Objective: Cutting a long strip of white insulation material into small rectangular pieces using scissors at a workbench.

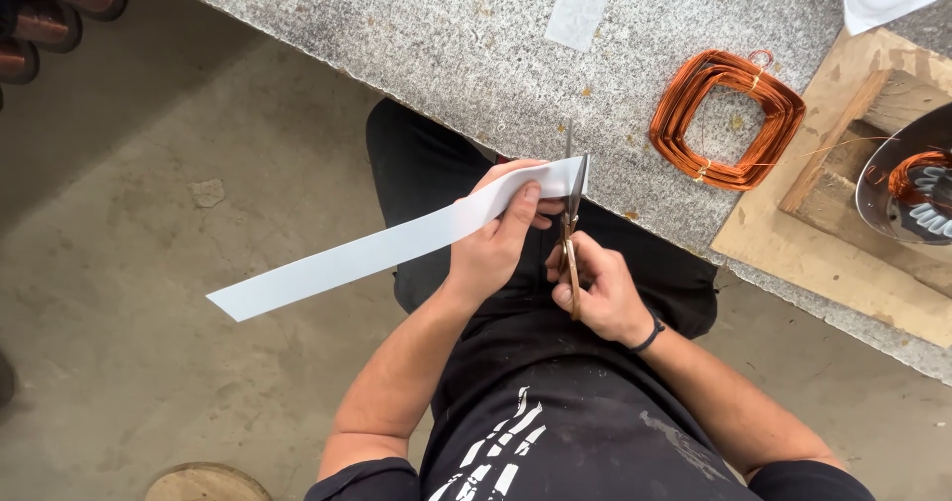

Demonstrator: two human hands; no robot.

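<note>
- Head view: person sat at the near edge of a speckled stone surface (pixel 476 45), both hands over the lap.
- Left hand (pixel 496 238) closed in a pinch on a long pale strip (pixel 377 253) of paper-like sheet, thumb on top, fingers under, gripping near its right end. Strip ran out to the left & slightly down, free end hanging over the concrete floor (pixel 149 223).
- Right hand (pixel 600 293) curled tight round the handles of scissors (pixel 572 213); blades pointed away, set at the strip's right end, just past the left thumb. Blades looked nearly closed, hard to tell exactly.
- Step in hand, as I judged it: cutting a short piece off the strip's end.
- Next move would need the strip held taut & square to the blades, left fingers kept clear of the cut line.
- On the surface, far right: copper wire coil (pixel 727 119), squarish, lying flat, partly on a wooden board (pixel 823 253). Another pale strip piece (pixel 580 5) lay further back, well apart from the hands.
</note>
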